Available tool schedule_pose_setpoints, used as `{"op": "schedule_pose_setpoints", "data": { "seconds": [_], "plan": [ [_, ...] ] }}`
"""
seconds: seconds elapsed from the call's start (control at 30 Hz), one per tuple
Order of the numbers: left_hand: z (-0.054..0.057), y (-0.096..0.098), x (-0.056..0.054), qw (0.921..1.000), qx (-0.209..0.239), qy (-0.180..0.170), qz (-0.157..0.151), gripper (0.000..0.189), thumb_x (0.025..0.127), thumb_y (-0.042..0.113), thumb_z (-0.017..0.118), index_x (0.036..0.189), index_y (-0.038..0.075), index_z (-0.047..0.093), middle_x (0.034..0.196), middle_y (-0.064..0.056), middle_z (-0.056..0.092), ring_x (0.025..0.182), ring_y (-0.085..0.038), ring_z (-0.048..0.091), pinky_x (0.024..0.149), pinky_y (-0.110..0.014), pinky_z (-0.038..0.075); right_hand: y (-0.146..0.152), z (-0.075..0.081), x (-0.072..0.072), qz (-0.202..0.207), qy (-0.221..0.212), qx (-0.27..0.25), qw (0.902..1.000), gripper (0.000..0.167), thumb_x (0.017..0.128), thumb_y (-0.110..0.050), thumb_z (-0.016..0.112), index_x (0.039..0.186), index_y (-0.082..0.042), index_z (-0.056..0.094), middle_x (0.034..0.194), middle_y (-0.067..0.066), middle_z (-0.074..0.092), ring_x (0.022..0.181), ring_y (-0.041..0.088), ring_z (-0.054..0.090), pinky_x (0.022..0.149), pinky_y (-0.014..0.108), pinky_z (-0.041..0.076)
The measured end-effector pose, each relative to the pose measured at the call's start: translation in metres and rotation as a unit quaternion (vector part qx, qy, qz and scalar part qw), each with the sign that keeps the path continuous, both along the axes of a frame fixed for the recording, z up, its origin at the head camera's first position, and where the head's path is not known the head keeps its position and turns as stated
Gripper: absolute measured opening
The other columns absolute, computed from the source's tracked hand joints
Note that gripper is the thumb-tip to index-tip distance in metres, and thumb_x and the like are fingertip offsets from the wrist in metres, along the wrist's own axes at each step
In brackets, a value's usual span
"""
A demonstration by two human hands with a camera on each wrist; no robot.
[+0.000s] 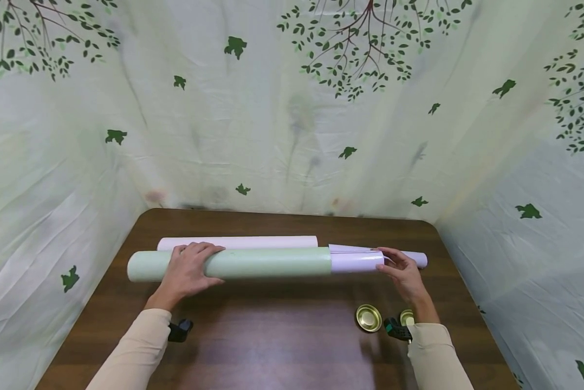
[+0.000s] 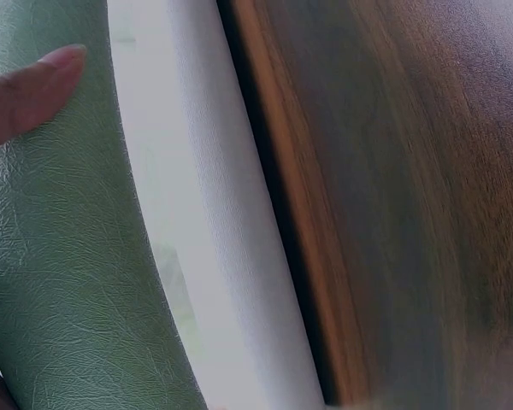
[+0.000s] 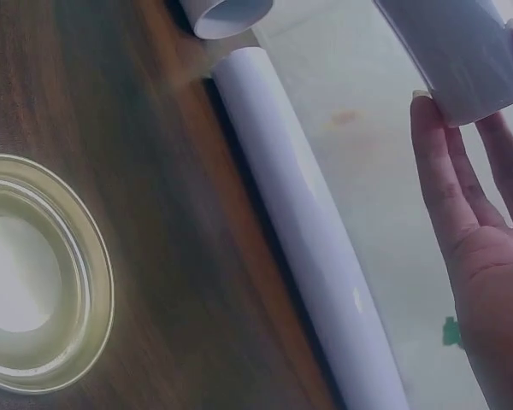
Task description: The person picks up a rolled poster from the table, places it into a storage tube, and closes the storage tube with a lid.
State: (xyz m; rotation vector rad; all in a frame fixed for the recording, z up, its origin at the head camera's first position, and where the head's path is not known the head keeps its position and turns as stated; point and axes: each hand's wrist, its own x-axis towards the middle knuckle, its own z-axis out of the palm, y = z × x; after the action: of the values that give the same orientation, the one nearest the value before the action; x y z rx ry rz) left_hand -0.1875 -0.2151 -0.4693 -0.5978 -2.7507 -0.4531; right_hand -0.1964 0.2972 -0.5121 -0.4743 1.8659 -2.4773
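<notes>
Head | green roll (image 1: 272, 263) gripped beneath left hand (image 1: 187, 269) | lilac end (image 1: 355, 261) held in right hand (image 1: 403, 276)

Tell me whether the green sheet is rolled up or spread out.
Rolled up: the head view shows the green sheet as a long tube, gripped by the left hand.

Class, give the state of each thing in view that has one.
Green roll: rolled up, gripped by left hand
Lavender section at its right end: rolled, held by right hand
Pale roll: lying down, open-ended
Rear lavender roll: lying on the table
Left gold dish: face up, uncovered
Right gold dish: partly hidden
</notes>
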Motion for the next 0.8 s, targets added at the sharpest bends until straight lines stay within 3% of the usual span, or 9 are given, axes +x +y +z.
{"op": "schedule_pose_setpoints", "data": {
  "seconds": [0.37, 0.8],
  "plan": [
    [0.000, 0.001, 0.002, 1.0000, 0.002, -0.001, -0.001, 0.071, 0.056, 0.036, 0.091, 0.118, 0.014, 0.065, 0.112, -0.010, 0.065, 0.104, -0.033, 0.057, 0.089, -0.058, 0.034, -0.005, -0.001, 0.001, 0.034, 0.010, -0.020, 0.9992, 0.040, 0.085, 0.021, 0.054, 0.124, 0.011, 0.055, 0.118, 0.006, 0.064, 0.102, 0.014, 0.063, 0.082, 0.025, 0.052],
    [0.000, 0.005, 0.001, 1.0000, 0.003, 0.001, -0.002, 0.070, 0.056, 0.035, 0.091, 0.117, 0.013, 0.066, 0.112, -0.010, 0.065, 0.104, -0.033, 0.057, 0.088, -0.057, 0.034, -0.020, -0.001, -0.004, 0.023, 0.005, 0.026, 0.9994, 0.040, 0.081, 0.019, 0.061, 0.120, 0.011, 0.057, 0.111, 0.003, 0.067, 0.100, 0.015, 0.065, 0.080, 0.026, 0.053]
  ]
}}
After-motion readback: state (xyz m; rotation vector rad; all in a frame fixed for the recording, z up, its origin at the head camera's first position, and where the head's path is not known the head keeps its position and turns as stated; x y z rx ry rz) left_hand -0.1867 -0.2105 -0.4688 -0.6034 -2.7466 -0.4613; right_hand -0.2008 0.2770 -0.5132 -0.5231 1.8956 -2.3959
